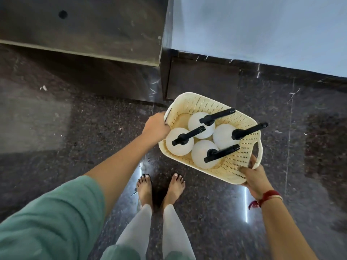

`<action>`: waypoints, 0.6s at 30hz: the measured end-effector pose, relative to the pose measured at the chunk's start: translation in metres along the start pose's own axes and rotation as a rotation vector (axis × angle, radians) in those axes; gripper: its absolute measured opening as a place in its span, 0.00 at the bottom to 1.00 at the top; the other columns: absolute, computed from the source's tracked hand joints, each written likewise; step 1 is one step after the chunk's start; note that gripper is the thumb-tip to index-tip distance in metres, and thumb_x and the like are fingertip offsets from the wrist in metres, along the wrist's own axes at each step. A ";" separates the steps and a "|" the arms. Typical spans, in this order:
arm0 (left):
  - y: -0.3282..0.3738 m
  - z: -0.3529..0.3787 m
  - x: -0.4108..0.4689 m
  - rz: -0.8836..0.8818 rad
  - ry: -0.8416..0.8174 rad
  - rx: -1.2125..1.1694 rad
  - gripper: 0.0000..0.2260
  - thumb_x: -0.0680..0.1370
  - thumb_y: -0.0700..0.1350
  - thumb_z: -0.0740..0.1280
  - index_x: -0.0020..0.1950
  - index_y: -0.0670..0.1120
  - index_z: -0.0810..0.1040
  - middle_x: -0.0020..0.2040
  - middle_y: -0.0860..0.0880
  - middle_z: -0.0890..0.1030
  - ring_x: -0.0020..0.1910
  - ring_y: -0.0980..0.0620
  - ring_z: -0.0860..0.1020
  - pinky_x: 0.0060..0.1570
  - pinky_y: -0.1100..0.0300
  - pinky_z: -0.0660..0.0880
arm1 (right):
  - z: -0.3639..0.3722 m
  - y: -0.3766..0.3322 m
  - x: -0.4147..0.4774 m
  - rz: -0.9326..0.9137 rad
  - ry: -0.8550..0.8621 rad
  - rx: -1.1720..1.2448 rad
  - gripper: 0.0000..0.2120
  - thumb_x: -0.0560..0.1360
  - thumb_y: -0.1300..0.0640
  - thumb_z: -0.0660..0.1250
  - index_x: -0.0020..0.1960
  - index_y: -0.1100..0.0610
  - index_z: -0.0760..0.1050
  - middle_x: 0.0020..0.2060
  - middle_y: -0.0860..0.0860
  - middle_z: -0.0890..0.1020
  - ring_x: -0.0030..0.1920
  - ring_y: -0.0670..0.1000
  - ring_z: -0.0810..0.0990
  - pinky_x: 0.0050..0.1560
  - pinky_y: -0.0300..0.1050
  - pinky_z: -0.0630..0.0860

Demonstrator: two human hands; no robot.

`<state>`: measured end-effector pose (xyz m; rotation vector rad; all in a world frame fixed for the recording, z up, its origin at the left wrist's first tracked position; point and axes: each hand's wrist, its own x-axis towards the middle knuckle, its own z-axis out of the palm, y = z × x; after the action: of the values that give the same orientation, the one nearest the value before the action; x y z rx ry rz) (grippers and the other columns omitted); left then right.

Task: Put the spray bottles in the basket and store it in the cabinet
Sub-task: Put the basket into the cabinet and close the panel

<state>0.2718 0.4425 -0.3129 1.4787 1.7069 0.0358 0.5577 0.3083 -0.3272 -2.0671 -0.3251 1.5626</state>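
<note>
dark speckled stone floor (206,212) with glossy reflections; pale blue wall (262,29); dark counter edge (84,34).

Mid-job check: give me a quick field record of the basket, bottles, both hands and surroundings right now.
basket: cream perforated plastic basket, carried above the floor, tilted
contents: four white spray bottles with black trigger heads, upright inside
left hand: left hand holds the basket's left handle
right hand: right hand holds the rim near the right handle; red thread on wrist
floor: dark polished stone floor, person barefoot
cabinet: dark unit ahead on the left; no open door visible
stage: bottles loaded, basket not yet stored
</note>
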 end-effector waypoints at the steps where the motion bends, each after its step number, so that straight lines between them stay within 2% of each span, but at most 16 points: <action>1: 0.004 0.002 0.005 -0.001 -0.027 0.013 0.08 0.73 0.35 0.60 0.46 0.46 0.73 0.44 0.44 0.79 0.49 0.39 0.79 0.42 0.56 0.71 | -0.003 0.002 0.002 0.005 0.001 0.008 0.26 0.75 0.74 0.57 0.62 0.47 0.71 0.53 0.50 0.80 0.56 0.58 0.78 0.42 0.53 0.79; 4: 0.009 0.000 0.019 -0.009 -0.071 0.060 0.06 0.73 0.36 0.61 0.44 0.47 0.71 0.44 0.45 0.78 0.49 0.40 0.79 0.42 0.56 0.70 | -0.003 0.007 0.005 0.008 0.011 0.043 0.27 0.75 0.75 0.56 0.57 0.43 0.72 0.50 0.48 0.81 0.53 0.55 0.79 0.41 0.51 0.79; 6: 0.010 -0.004 0.023 0.022 -0.100 0.085 0.05 0.78 0.44 0.62 0.50 0.45 0.75 0.47 0.45 0.80 0.50 0.42 0.79 0.44 0.56 0.72 | 0.000 0.013 0.004 0.008 0.016 0.086 0.27 0.75 0.76 0.55 0.59 0.46 0.72 0.50 0.49 0.81 0.53 0.55 0.79 0.43 0.54 0.79; 8: 0.008 -0.014 0.022 0.054 -0.154 0.001 0.18 0.82 0.57 0.55 0.57 0.46 0.78 0.48 0.47 0.81 0.50 0.45 0.80 0.47 0.56 0.73 | 0.006 0.018 0.000 0.017 0.036 0.131 0.26 0.76 0.76 0.55 0.65 0.51 0.70 0.52 0.52 0.81 0.54 0.58 0.79 0.45 0.56 0.79; 9: 0.007 -0.023 0.017 0.096 -0.141 -0.060 0.23 0.81 0.61 0.52 0.57 0.47 0.79 0.48 0.48 0.82 0.50 0.46 0.81 0.48 0.55 0.74 | 0.007 0.021 -0.003 0.025 0.048 0.145 0.26 0.76 0.75 0.55 0.67 0.53 0.69 0.52 0.53 0.81 0.53 0.58 0.79 0.44 0.55 0.80; 11: -0.001 -0.039 0.012 0.312 0.064 -0.016 0.24 0.80 0.60 0.50 0.55 0.47 0.81 0.49 0.47 0.84 0.53 0.46 0.82 0.52 0.53 0.76 | 0.009 0.026 -0.008 0.037 0.068 0.186 0.26 0.76 0.75 0.56 0.67 0.53 0.69 0.51 0.52 0.81 0.52 0.56 0.80 0.40 0.51 0.82; 12: -0.006 -0.045 0.013 0.461 0.188 0.155 0.23 0.80 0.57 0.51 0.56 0.47 0.81 0.52 0.48 0.84 0.57 0.45 0.81 0.58 0.52 0.75 | 0.008 0.029 -0.011 0.038 0.075 0.206 0.26 0.76 0.75 0.56 0.67 0.53 0.70 0.51 0.52 0.81 0.51 0.55 0.80 0.38 0.49 0.83; 13: -0.008 -0.048 0.015 0.586 0.289 0.433 0.21 0.79 0.55 0.53 0.58 0.47 0.80 0.56 0.48 0.83 0.64 0.44 0.78 0.66 0.49 0.70 | 0.007 0.032 -0.014 0.040 0.081 0.226 0.26 0.76 0.75 0.56 0.67 0.53 0.70 0.51 0.52 0.81 0.50 0.53 0.81 0.39 0.47 0.83; 14: -0.005 -0.051 0.017 0.652 0.323 0.763 0.21 0.79 0.55 0.54 0.61 0.46 0.79 0.63 0.46 0.80 0.69 0.43 0.73 0.72 0.45 0.62 | 0.005 0.035 -0.017 0.045 0.088 0.240 0.26 0.76 0.75 0.56 0.67 0.53 0.70 0.52 0.53 0.82 0.49 0.52 0.83 0.39 0.47 0.83; 16: 0.002 -0.052 0.026 0.606 0.218 1.270 0.25 0.79 0.55 0.55 0.70 0.42 0.72 0.74 0.41 0.69 0.76 0.41 0.62 0.75 0.41 0.46 | 0.001 0.041 -0.020 0.063 0.112 0.249 0.26 0.76 0.75 0.57 0.67 0.53 0.70 0.52 0.53 0.81 0.46 0.49 0.84 0.40 0.46 0.83; 18: 0.013 -0.055 0.035 0.463 0.111 1.537 0.29 0.81 0.55 0.53 0.76 0.38 0.61 0.77 0.36 0.59 0.78 0.37 0.54 0.73 0.39 0.38 | -0.003 0.047 -0.020 0.084 0.133 0.264 0.26 0.76 0.75 0.57 0.68 0.54 0.70 0.51 0.53 0.81 0.49 0.51 0.82 0.40 0.46 0.83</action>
<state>0.2519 0.5015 -0.2909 2.9399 1.3288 -1.1907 0.5483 0.2584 -0.3353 -1.9851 0.0166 1.4204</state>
